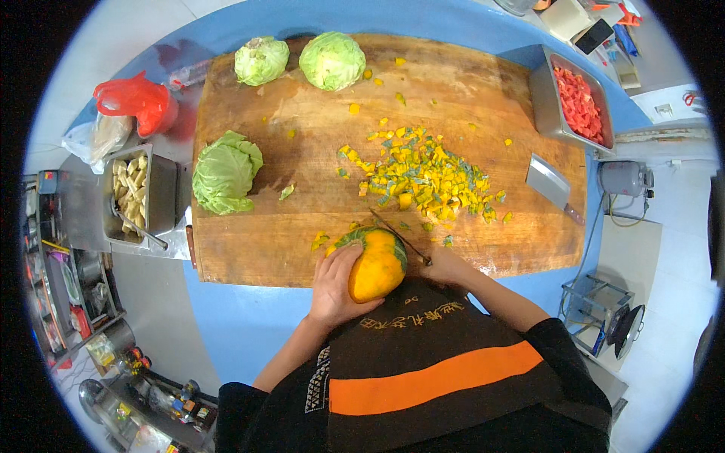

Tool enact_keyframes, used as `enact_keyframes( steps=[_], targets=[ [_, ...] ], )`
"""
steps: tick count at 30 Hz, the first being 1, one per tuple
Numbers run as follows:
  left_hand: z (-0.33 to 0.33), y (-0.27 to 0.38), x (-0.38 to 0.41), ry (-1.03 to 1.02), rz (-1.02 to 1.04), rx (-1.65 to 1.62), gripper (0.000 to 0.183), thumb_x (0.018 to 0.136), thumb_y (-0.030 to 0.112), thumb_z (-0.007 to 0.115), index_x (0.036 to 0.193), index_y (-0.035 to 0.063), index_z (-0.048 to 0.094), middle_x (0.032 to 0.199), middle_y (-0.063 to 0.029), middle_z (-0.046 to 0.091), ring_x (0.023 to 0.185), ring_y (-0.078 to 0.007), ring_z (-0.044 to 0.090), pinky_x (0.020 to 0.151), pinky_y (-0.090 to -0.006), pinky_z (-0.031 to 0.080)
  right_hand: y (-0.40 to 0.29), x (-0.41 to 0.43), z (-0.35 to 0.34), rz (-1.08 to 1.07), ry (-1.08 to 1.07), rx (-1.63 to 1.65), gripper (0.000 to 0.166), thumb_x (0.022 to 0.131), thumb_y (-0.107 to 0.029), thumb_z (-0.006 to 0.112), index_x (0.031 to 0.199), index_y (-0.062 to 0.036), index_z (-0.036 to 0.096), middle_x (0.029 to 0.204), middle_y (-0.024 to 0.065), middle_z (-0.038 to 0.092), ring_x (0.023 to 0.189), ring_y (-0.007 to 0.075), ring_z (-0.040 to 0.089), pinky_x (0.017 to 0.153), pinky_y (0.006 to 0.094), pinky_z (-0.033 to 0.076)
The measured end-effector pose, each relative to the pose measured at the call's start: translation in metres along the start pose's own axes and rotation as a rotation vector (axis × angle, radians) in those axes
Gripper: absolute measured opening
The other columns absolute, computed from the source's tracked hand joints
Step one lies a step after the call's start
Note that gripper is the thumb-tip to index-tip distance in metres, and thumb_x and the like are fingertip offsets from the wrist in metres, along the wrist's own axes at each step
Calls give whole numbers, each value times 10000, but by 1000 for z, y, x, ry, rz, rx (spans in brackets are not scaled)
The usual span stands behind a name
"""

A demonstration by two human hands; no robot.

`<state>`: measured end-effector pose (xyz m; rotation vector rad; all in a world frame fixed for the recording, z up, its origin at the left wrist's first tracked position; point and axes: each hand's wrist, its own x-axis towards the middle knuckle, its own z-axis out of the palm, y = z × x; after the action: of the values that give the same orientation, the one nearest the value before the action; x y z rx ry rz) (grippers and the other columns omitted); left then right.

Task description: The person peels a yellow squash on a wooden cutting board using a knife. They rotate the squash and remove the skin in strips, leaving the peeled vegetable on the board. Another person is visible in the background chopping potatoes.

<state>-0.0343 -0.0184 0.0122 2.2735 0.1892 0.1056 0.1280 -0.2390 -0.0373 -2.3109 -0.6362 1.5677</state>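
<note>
My left hand [338, 283] grips a yellow-orange pumpkin [374, 266] from its left side, near the front edge of a large wooden cutting board [317, 164]. Patches of green rind remain on the pumpkin's top and right side. In my right hand [444, 266] is a knife [401, 236], seen nearly edge-on, its blade slanting up and left along the pumpkin's right side. Whether the blade touches the rind, I cannot tell. Beyond the pumpkin lies a spread of yellow and green rind chips [427, 175].
Cabbages [332, 61] sit at the board's back and left. A cleaver [548, 180] lies at right, below a metal pan of red chunks [578, 105]. Left of the board stand a metal pan of pale pieces [129, 192] with a ladle [141, 227] and a red plastic bag [136, 105].
</note>
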Motion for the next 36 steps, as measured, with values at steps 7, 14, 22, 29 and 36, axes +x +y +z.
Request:
enact_keyframes(
  steps=[7, 14, 22, 29, 36],
  targets=[
    [18, -4, -4, -49, -90, -90, 868, 575, 407, 841, 1264, 31, 471, 1289, -170, 503, 1206, -355, 462, 1025, -472, 334, -6, -35, -10, 75, -72, 60, 212, 784, -198, 624, 778, 10, 586, 547, 115, 573, 452, 185, 568, 425, 327, 431],
    [3, 1, 0, -120, -127, 72, 1054, 511, 506, 852, 1336, 32, 399, 1364, -245, 396, 1267, -444, 361, 1070, -486, 307, -20, -36, -3, -209, 122, 312, 231, 792, -201, 613, 748, 25, 591, 567, 114, 584, 459, 186, 570, 446, 337, 450],
    [-8, -20, -19, -259, -221, -387, 975, 564, 363, 856, 1343, 13, 386, 1333, -218, 449, 1240, -377, 430, 1050, -401, 351, -32, -30, -14, 38, -180, 56, 337, 771, -281, 587, 798, 46, 665, 568, 141, 625, 579, 273, 641, 647, 403, 522],
    [13, 15, -18, -42, -27, 125, 963, 552, 361, 857, 1319, 5, 396, 1305, -199, 470, 1240, -367, 432, 1034, -520, 316, -12, -42, 22, -89, 287, -232, 367, 775, -322, 632, 925, 13, 655, 816, 203, 670, 710, 331, 668, 675, 439, 539],
    [19, 7, -14, 6, -16, 101, 964, 540, 391, 854, 1303, 5, 411, 1299, -179, 481, 1245, -385, 419, 1015, -532, 321, -34, -94, 30, -63, 385, -401, 137, 768, -121, 548, 806, -25, 638, 743, 203, 657, 698, 341, 673, 601, 461, 535]
  ],
)
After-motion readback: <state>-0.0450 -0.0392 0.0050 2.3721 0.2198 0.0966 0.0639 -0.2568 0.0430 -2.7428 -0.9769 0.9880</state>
